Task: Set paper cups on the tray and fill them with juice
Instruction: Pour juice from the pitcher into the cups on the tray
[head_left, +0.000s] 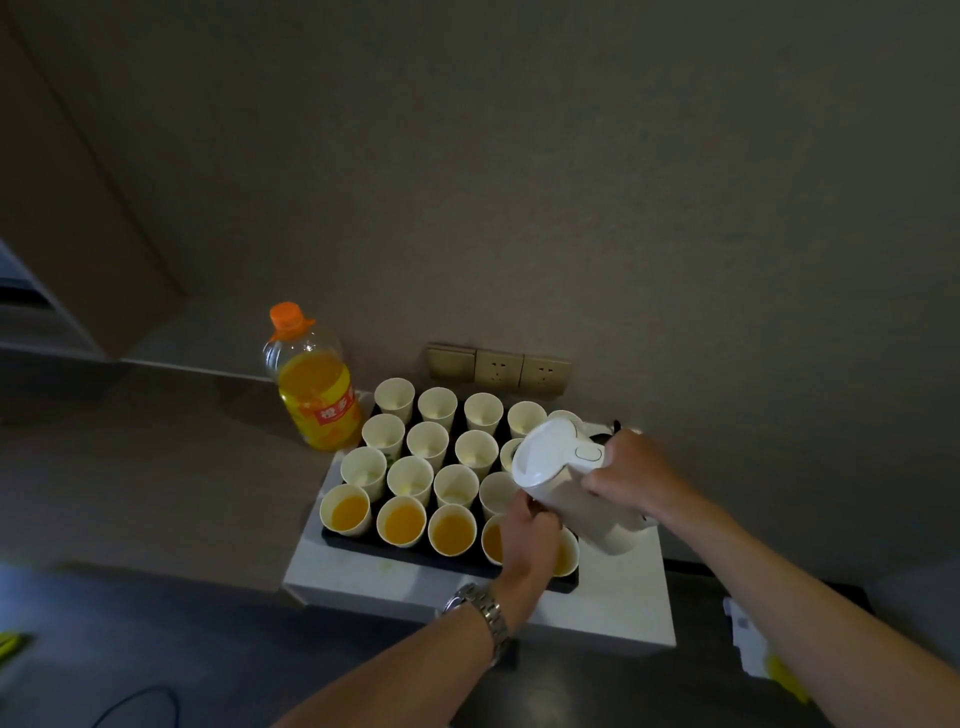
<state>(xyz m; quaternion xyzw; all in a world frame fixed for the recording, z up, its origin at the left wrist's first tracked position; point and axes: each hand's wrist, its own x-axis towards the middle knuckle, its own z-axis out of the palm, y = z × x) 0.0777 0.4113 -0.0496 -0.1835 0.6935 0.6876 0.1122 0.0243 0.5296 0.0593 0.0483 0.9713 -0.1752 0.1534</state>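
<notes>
Head view: a black tray (363, 543) on a white board (618, 597) holds about twenty paper cups (409, 477) in four rows; the five in the nearest row hold juice. The right hand (631, 475) grips a tilted white jug (569, 480) by its handle, and the left hand (530, 535) steadies its body. One juice bottle (317, 387), with a red label in Chinese characters, stands left of the tray.

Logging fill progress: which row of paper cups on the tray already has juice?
The row nearest the person: its white paper cups, e.g. the leftmost one, hold orange juice. The cups in the rows behind, such as the far-left one, show no such fill on the black tray.
</notes>
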